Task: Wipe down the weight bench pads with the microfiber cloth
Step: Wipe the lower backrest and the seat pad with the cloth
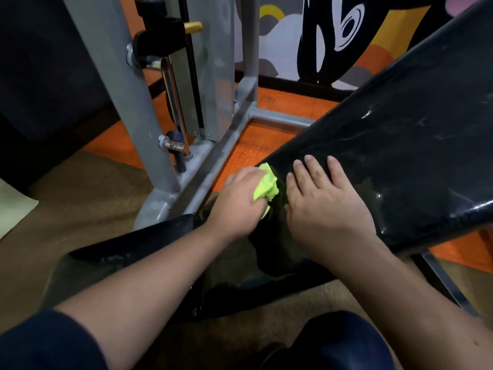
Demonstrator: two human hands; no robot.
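A shiny black inclined back pad (394, 134) rises from the centre to the upper right. Below it lies the black seat pad (149, 252), stretching toward the lower left. My left hand (237, 201) is closed on a bunched lime-green microfiber cloth (266, 184), pressing it against the lower left end of the back pad, near the gap between the two pads. My right hand (322, 206) rests flat on the lower end of the back pad, fingers spread, just right of the cloth.
A grey steel machine frame (128, 84) with chrome guide rods and a yellow-tipped pin (193, 27) stands at the left. Its base rail (213, 161) runs past my left hand. Orange rubber flooring (256, 145) and brown carpet (80, 198) lie below. My knee (344, 343) is at the bottom.
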